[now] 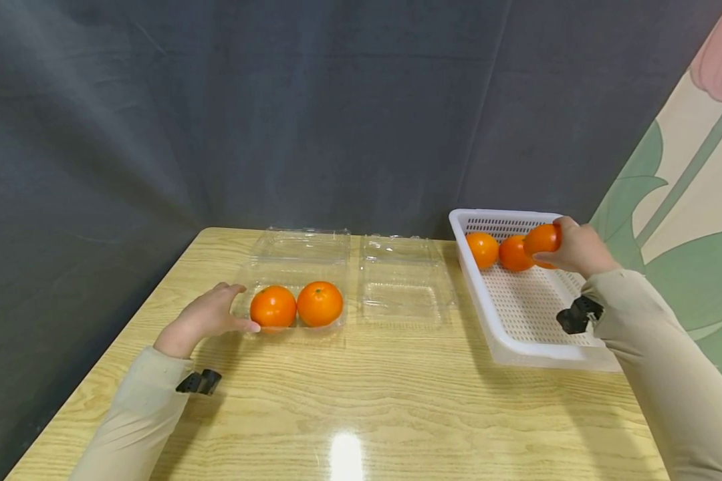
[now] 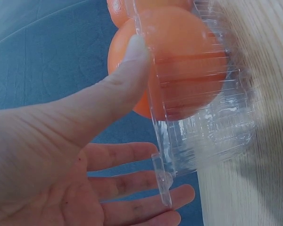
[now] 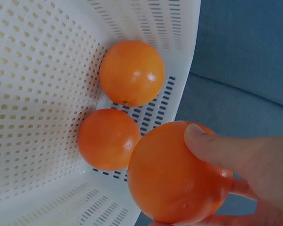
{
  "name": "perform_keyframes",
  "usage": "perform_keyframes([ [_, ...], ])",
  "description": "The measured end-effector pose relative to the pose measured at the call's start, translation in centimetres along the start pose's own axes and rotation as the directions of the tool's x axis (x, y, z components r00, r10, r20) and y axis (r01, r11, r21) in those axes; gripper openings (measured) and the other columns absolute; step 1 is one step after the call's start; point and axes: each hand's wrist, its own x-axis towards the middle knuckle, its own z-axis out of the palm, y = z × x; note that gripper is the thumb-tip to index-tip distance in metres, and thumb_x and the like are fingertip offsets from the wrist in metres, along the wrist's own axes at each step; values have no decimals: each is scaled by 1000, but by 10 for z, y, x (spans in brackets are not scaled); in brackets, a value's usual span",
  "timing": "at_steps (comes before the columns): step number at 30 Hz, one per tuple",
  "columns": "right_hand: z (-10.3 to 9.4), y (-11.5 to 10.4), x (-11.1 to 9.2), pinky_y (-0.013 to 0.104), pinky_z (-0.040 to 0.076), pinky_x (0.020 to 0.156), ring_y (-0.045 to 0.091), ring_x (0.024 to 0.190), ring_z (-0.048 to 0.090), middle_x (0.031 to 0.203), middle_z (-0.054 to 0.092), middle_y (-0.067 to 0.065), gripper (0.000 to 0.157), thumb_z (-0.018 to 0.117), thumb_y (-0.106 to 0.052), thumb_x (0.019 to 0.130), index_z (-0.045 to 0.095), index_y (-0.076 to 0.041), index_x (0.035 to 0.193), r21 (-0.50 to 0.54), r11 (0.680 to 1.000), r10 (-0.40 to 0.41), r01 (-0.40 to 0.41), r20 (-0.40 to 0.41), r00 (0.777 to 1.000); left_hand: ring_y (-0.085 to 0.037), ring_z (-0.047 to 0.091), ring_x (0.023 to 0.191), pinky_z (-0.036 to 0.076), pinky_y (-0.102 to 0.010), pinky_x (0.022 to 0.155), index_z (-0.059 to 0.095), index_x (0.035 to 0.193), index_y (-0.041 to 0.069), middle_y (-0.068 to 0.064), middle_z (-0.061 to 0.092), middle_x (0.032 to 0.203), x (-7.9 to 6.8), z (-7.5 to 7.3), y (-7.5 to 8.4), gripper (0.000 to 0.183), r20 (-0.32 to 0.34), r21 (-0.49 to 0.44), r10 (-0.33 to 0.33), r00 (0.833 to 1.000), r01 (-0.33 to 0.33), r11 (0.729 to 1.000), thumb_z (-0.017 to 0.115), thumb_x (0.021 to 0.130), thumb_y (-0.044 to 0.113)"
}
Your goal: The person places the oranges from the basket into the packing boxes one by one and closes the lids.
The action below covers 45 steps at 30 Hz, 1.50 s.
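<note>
My right hand [image 1: 583,248] holds an orange [image 1: 542,242] over the far end of a white plastic basket [image 1: 498,327]. The right wrist view shows the thumb pressed on its upper side, with fingers behind and beneath. In the basket, two more oranges [image 3: 132,73] [image 3: 108,140] lie against the far end. At the left, my left hand [image 1: 207,315] is at the side of a clear plastic clamshell box [image 1: 289,272] with its lid open. Its thumb lies along the rim and the loosely spread fingers reach the corner tab. Two oranges [image 1: 273,308] [image 1: 319,304] sit side by side in this box.
A second clear clamshell box [image 1: 404,294], open and holding nothing, stands between the filled box and the basket. All stand on a wooden table [image 1: 397,407]. Behind it hangs a dark cloth [image 1: 337,113], with a flower-patterned surface [image 1: 698,200] at the right.
</note>
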Motion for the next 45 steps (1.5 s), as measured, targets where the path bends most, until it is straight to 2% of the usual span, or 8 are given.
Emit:
perform_keyframes([
  [7, -5, -10, -4, 57, 44, 77, 50, 94, 43, 108, 45, 38, 72, 65, -23, 81, 29, 18, 129, -11, 1000, -15, 15, 29, 999, -50, 47, 116, 43, -58, 92, 37, 135, -12, -38, 38, 133, 1, 0, 0, 88, -2, -2, 3, 1000, -3, 1000, 76, 75, 40],
  [27, -13, -28, -10, 58, 45, 78, 49, 97, 41, 107, 45, 40, 75, 66, -24, 83, 26, 15, 133, -15, 999, -42, 43, 43, 998, -51, 46, 117, 42, -59, 93, 38, 134, -13, -39, 38, 133, 2, 0, -2, 88, -7, 6, 16, 1000, -16, 1000, 75, 75, 40],
  [45, -14, -44, -13, 55, 45, 76, 47, 95, 44, 106, 47, 39, 75, 66, -27, 83, 28, 14, 133, -15, 997, -79, 79, 11, 997, -50, 47, 115, 43, -58, 92, 36, 135, -12, -38, 39, 133, 1, 0, -2, 88, 0, 1, 16, 1000, -16, 1000, 75, 76, 41],
])
